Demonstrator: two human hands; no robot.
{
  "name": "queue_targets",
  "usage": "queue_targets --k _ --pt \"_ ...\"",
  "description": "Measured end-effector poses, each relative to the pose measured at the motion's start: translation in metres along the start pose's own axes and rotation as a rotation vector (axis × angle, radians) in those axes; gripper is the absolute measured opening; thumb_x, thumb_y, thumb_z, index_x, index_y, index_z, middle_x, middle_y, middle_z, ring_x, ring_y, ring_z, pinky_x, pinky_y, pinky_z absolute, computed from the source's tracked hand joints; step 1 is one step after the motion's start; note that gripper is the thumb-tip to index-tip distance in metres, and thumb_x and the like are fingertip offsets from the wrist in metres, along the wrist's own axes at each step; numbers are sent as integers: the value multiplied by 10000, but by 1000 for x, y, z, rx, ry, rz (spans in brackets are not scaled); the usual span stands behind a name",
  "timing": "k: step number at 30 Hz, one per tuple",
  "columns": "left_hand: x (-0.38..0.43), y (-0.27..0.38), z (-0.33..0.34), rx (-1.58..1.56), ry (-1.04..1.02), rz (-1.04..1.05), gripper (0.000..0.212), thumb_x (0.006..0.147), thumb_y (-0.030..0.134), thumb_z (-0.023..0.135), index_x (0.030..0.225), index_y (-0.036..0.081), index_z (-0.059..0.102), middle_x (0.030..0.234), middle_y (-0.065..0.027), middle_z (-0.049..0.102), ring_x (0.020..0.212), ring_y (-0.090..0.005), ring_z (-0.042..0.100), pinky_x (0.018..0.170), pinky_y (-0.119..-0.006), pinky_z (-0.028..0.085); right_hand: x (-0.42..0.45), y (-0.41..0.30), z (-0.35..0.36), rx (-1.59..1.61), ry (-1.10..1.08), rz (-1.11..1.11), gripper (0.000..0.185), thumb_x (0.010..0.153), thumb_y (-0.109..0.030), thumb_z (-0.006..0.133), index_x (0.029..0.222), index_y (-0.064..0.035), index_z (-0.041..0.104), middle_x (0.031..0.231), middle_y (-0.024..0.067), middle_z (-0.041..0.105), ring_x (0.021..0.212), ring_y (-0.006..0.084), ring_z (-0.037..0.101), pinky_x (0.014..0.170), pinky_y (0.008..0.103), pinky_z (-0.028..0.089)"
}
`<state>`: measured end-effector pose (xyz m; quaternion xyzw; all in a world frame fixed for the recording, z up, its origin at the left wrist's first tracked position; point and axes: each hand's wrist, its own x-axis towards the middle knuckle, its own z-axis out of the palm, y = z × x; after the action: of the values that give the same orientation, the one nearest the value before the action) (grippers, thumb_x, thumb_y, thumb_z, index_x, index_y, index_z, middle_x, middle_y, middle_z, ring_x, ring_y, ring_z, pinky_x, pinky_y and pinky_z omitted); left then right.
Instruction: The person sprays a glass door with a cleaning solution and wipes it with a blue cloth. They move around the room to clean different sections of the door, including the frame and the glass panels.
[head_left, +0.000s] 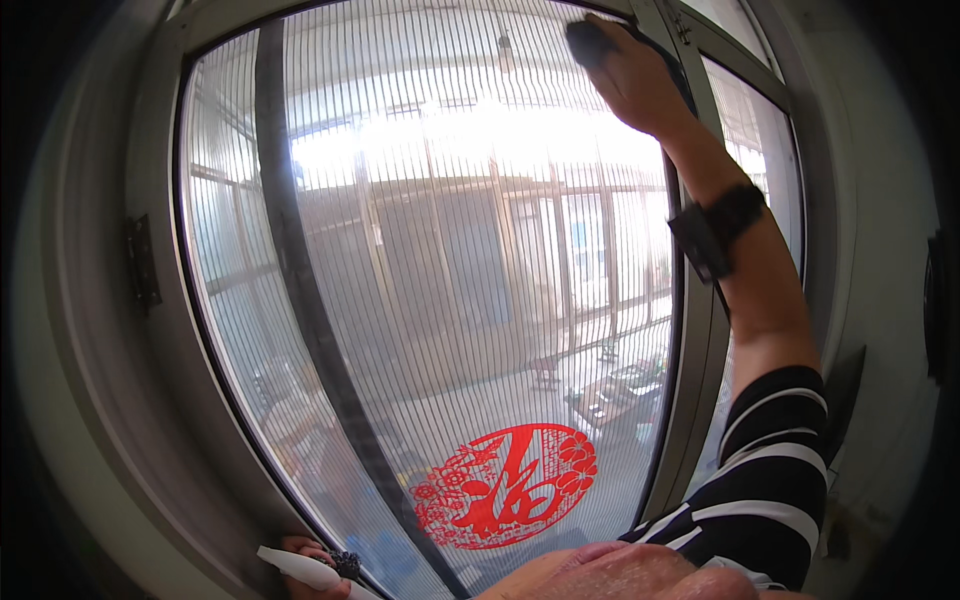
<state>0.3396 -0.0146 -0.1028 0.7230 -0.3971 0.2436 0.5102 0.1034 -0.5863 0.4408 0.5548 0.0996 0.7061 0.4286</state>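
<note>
A dark cloth (589, 43) is bunched under my right hand (636, 82), which presses it to the upper right corner of a striped glass pane (465, 300). Part of this cloth shows behind the wrist, along the frame. At the lower left, my left hand (302, 546) grips a white object (304, 568) with a narrow tip, perhaps a spray head; its lower part is cut off. A dark, speckled, rough-textured thing (345, 562) sits by those fingers, and I cannot tell what it is. A round red paper-cut decoration (510, 486) with a large character and flowers is on the pane's lower part.
The pane sits in a metal frame (161, 360) with a hinge (142, 262) on its left side. A dark vertical strip (300, 277) crosses the glass. To the right is a narrower pane (757, 135) with a latch (681, 30). Cluttered items (619, 394) show through the glass.
</note>
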Motion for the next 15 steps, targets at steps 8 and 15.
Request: queue_targets --k 8,15 --pt "0 9 10 -2 26 -19 406 427 245 779 756 85 605 1028 -113 464 934 -250 524 847 -370 438 1 102 14 -482 356 243 299 967 -239 642 870 43 671 1010 306 671 917 479 639 875 568 512" --pt "-8 23 16 -103 49 -86 408 420 238 778 763 82 620 1028 -120 475 948 -264 531 861 -380 443 71 93 65 -576 -312 482 312 1009 -242 447 1174 -83 659 1132 172 726 1124 418 670 904 568 561"
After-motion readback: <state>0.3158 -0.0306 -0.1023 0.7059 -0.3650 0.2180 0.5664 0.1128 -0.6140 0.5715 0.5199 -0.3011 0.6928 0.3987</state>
